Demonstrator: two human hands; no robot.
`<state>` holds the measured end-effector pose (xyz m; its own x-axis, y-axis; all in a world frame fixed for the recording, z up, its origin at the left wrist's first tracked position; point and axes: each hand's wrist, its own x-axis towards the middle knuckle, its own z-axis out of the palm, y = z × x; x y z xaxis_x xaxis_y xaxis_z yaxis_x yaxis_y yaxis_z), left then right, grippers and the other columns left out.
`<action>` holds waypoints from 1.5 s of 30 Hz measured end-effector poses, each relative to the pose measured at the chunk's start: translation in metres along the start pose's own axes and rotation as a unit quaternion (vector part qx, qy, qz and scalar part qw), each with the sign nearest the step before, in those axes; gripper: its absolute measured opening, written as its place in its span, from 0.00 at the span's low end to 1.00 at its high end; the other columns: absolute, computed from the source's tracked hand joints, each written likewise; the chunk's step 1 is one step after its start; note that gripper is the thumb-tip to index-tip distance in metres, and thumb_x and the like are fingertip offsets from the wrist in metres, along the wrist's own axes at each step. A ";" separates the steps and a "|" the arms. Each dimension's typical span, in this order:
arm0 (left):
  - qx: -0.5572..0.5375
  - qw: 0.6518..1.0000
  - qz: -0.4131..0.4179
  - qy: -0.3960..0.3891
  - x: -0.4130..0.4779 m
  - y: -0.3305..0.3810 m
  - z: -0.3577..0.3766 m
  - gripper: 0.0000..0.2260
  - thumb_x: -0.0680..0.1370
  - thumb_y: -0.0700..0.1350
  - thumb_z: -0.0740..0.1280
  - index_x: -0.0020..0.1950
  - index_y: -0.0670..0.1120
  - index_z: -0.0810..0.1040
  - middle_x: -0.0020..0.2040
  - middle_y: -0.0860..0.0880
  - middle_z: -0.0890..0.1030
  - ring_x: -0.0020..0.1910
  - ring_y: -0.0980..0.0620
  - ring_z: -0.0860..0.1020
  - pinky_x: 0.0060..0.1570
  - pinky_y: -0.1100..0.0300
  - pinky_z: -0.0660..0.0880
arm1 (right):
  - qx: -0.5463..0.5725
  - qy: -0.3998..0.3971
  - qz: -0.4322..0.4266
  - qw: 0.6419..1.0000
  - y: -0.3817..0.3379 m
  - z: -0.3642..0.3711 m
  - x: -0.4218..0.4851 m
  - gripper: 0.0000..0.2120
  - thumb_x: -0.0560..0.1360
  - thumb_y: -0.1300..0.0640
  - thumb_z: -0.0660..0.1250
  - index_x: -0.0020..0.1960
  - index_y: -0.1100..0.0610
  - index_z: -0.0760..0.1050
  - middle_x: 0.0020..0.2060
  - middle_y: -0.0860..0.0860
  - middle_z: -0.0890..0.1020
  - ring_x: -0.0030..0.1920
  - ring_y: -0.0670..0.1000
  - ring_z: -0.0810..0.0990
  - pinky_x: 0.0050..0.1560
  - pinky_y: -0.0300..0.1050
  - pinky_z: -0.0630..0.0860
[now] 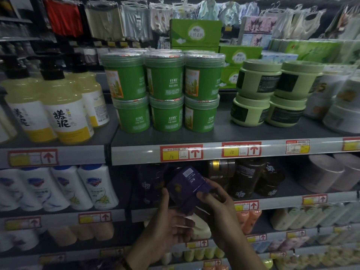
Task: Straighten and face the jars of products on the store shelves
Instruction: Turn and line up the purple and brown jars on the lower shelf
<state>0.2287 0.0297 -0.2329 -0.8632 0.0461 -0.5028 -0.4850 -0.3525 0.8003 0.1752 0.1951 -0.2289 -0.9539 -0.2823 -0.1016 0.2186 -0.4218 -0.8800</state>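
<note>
A dark purple jar [187,187] hangs tilted in front of the second shelf, held between both hands. My left hand [167,221] cups it from below with the thumb up its left side. My right hand [216,201] grips its right side with curled fingers. More purple jars [150,184] stand behind it on the shelf, and brown jars [247,180] stand to the right. On the shelf above, green jars [165,90] are stacked two high, with pale green jars [270,94] beside them.
Yellow pump bottles [58,106] fill the upper shelf's left end and white bottles [64,188] the shelf below. Price rails [214,151] with red tags edge each shelf. Pale tubs [327,172] sit at the right. Clothes hang above.
</note>
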 end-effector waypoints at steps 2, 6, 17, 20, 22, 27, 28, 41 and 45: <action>0.025 0.998 0.026 0.045 0.000 -0.003 0.002 0.44 0.72 0.76 0.52 0.61 0.40 0.83 0.51 0.37 0.87 0.44 0.40 0.86 0.44 0.50 0.81 | 0.003 0.015 0.014 1.000 0.000 0.004 -0.001 0.27 0.66 0.61 0.78 0.65 0.55 0.81 0.57 0.60 0.87 0.56 0.64 0.88 0.55 0.57 0.85; 0.035 0.975 0.178 0.130 0.000 -0.011 0.004 0.28 0.74 0.68 0.70 0.68 0.56 0.73 0.55 0.49 0.88 0.52 0.44 0.87 0.56 0.44 0.82 | -0.005 0.031 0.026 0.999 0.001 0.008 -0.002 0.30 0.64 0.61 0.83 0.65 0.56 0.81 0.57 0.61 0.87 0.54 0.63 0.88 0.47 0.52 0.85; 0.121 0.925 0.318 0.167 0.009 -0.027 0.011 0.41 0.72 0.38 0.80 0.76 0.64 0.64 0.66 0.62 0.81 0.61 0.59 0.83 0.55 0.58 0.82 | -0.061 0.075 -0.020 0.995 0.001 0.018 -0.003 0.20 0.70 0.61 0.81 0.61 0.54 0.81 0.51 0.54 0.89 0.52 0.58 0.89 0.46 0.51 0.86; 0.112 0.925 0.324 0.164 0.005 -0.022 0.014 0.39 0.73 0.37 0.79 0.77 0.61 0.66 0.64 0.64 0.82 0.61 0.59 0.82 0.56 0.61 0.82 | -0.075 0.064 -0.045 0.994 -0.002 0.018 -0.005 0.25 0.66 0.53 0.82 0.61 0.53 0.81 0.50 0.51 0.89 0.52 0.56 0.89 0.48 0.51 0.87; 0.104 0.925 0.327 0.163 0.003 -0.019 0.016 0.37 0.74 0.37 0.78 0.77 0.59 0.67 0.63 0.63 0.82 0.61 0.59 0.83 0.54 0.64 0.81 | -0.087 0.063 -0.060 0.992 -0.003 0.016 -0.005 0.27 0.65 0.53 0.83 0.62 0.53 0.81 0.50 0.51 0.88 0.53 0.56 0.89 0.50 0.53 0.87; 0.093 0.927 0.327 0.161 0.000 -0.014 0.020 0.31 0.77 0.37 0.75 0.77 0.55 0.70 0.63 0.59 0.84 0.61 0.58 0.83 0.53 0.65 0.81 | -0.125 0.068 -0.081 0.986 0.004 0.006 -0.001 0.23 0.70 0.64 0.82 0.62 0.52 0.83 0.49 0.51 0.88 0.54 0.57 0.88 0.52 0.57 0.87; 0.092 0.928 0.324 0.159 0.000 -0.013 0.021 0.29 0.77 0.39 0.75 0.76 0.54 0.72 0.62 0.58 0.85 0.59 0.58 0.84 0.52 0.65 0.81 | -0.132 0.064 -0.085 0.986 0.006 0.004 -0.001 0.24 0.69 0.64 0.83 0.62 0.50 0.83 0.51 0.52 0.88 0.54 0.57 0.87 0.55 0.59 0.86; 0.058 0.942 0.292 0.155 0.006 -0.006 0.019 0.14 0.75 0.62 0.75 0.59 0.61 0.84 0.54 0.54 0.88 0.55 0.50 0.86 0.58 0.40 0.82 | -0.214 -0.016 -0.111 0.970 0.004 -0.003 -0.007 0.43 0.65 0.71 0.84 0.74 0.46 0.75 0.60 0.42 0.85 0.58 0.48 0.86 0.51 0.47 0.86; 0.043 0.947 0.278 0.157 0.008 -0.002 0.020 0.12 0.75 0.64 0.74 0.54 0.61 0.86 0.52 0.53 0.88 0.54 0.50 0.86 0.60 0.39 0.81 | -0.241 -0.006 -0.132 0.961 0.008 -0.003 -0.002 0.44 0.66 0.70 0.84 0.75 0.45 0.73 0.62 0.42 0.85 0.58 0.50 0.86 0.51 0.46 0.85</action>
<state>0.2203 0.0499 -0.2317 -0.9110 -0.4085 -0.0577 0.0108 -0.1635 0.9865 0.1786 0.1944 -0.2371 -0.9597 -0.2321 0.1586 -0.1552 -0.0328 -0.9873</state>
